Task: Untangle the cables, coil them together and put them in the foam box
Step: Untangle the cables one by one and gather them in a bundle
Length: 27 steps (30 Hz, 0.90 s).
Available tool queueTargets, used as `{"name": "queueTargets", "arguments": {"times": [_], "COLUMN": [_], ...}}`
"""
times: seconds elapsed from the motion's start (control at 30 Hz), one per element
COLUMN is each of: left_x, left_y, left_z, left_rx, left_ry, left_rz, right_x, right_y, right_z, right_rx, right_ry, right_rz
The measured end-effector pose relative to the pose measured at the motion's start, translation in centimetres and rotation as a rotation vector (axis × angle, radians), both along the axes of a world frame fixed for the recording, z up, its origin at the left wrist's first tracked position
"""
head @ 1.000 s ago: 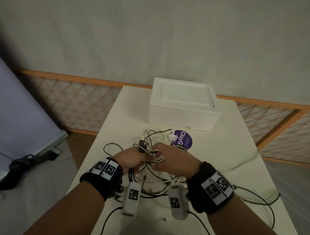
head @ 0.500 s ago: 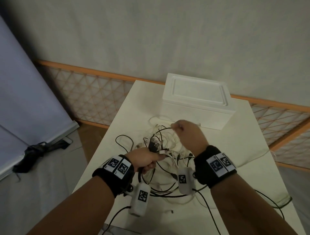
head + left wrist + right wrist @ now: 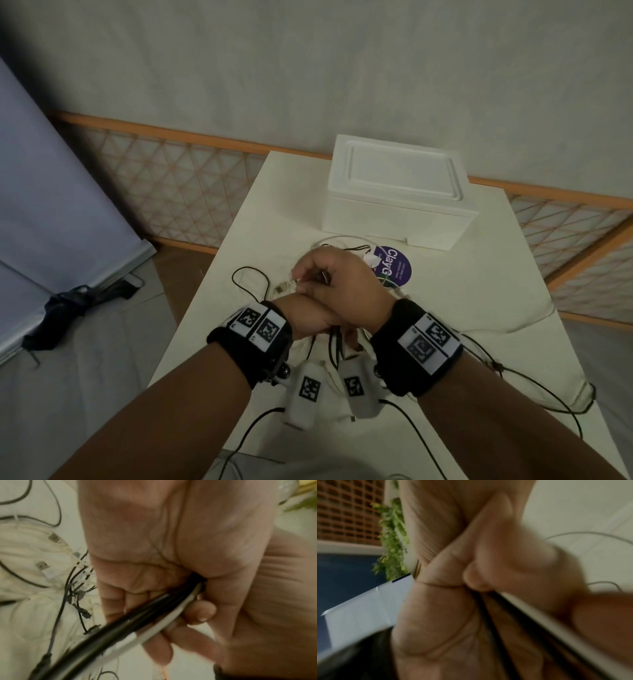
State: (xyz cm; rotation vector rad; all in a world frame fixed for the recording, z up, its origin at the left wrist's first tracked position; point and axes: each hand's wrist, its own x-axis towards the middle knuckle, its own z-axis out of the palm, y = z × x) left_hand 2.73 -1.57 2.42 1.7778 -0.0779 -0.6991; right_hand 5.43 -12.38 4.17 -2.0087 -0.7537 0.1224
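Note:
Tangled black and white cables [image 3: 250,274] lie across the white table [image 3: 239,233] in front of me. My left hand [image 3: 301,317] grips a bundle of black and white cables [image 3: 137,626] in its fist. My right hand [image 3: 342,284] lies over the left, fingers curled, with cable strands [image 3: 489,616] running through its palm and a white plug [image 3: 281,288] just beyond its fingertips. The white foam box [image 3: 397,192] stands at the far end of the table with its lid on, apart from both hands.
A purple round label [image 3: 394,270] lies between my hands and the box. White tagged units [image 3: 308,394] hang below my wrists. More cable trails off to the right edge [image 3: 548,394]. An orange lattice fence [image 3: 171,192] and a grey panel [image 3: 51,188] stand to the left.
My right hand reached out toward the box with a strand, then came back and now lies over my left hand. The left hand kept its grip on the bundle.

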Motion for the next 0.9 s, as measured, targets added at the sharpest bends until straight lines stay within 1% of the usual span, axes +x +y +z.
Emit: {"name": "queueTargets", "arguments": {"times": [0.07,0.13,0.2,0.23,0.27,0.33,0.37,0.4,0.47,0.5,0.53,0.6,0.67,0.7,0.77,0.8,0.83,0.87,0.9], "left_x": [0.1,0.2,0.2,0.3,0.4,0.9,1.2,1.3,1.5,1.4,1.2,0.6,-0.1,-0.3,-0.7,-0.8,-1.1,-1.3,-1.5], "left_y": [-0.1,-0.1,-0.1,0.0,0.2,0.8,1.2,1.9,3.9,5.0,6.1,7.6,8.2,8.2,8.0,7.8,7.6,7.4,7.2], "left_z": [-0.3,-0.3,-0.1,-0.1,-0.1,0.0,0.0,-0.1,-0.7,-1.3,-1.8,-3.2,-4.9,-5.6,-6.7,-7.1,-7.3,-7.4,-7.3], "left_rx": [-0.140,-0.248,-0.448,-0.572,-0.673,-0.797,-0.849,-0.883,-0.907,-0.891,-0.867,-0.795,-0.721,-0.702,-0.666,-0.637,-0.601,-0.567,-0.543], "left_ry": [-0.036,-0.002,0.040,0.063,0.079,0.096,0.105,0.104,0.109,0.121,0.143,0.199,0.278,0.326,0.433,0.473,0.499,0.514,0.523], "left_rz": [0.031,0.139,0.258,0.323,0.383,0.478,0.518,0.554,0.627,0.672,0.716,0.805,0.893,0.929,0.948,0.919,0.873,0.822,0.776], "right_x": [-0.1,0.2,0.4,0.2,-0.1,-1.0,-1.5,-1.9,-2.1,-2.0,-1.7,-1.1,-1.2,-1.5,-2.3,-2.6,-3.0,-3.4,-3.7], "right_y": [0.1,-0.2,-1.1,-1.5,-1.8,-2.3,-2.7,-3.3,-5.4,-6.7,-8.3,-11.4,-13.6,-14.1,-13.5,-12.8,-11.8,-10.4,-9.0], "right_z": [0.6,0.4,-0.4,-1.0,-1.6,-2.8,-3.1,-3.7,-4.9,-5.1,-5.3,-5.3,-5.5,-5.4,-5.5,-5.8,-6.3,-6.7,-7.3], "right_rx": [0.113,0.193,0.206,0.187,0.132,-0.036,-0.133,-0.284,-0.603,-0.685,-0.728,-0.781,-0.777,-0.754,-0.657,-0.647,-0.664,-0.744,-0.863], "right_ry": [0.088,0.182,0.261,0.332,0.412,0.525,0.535,0.467,0.208,0.153,0.147,0.213,0.322,0.409,0.705,0.845,0.915,0.864,0.692], "right_rz": [-0.033,-0.051,-0.033,0.005,0.053,0.117,0.120,0.128,0.140,0.125,0.103,0.042,0.007,-0.002,-0.033,-0.033,-0.017,0.039,0.151]}}
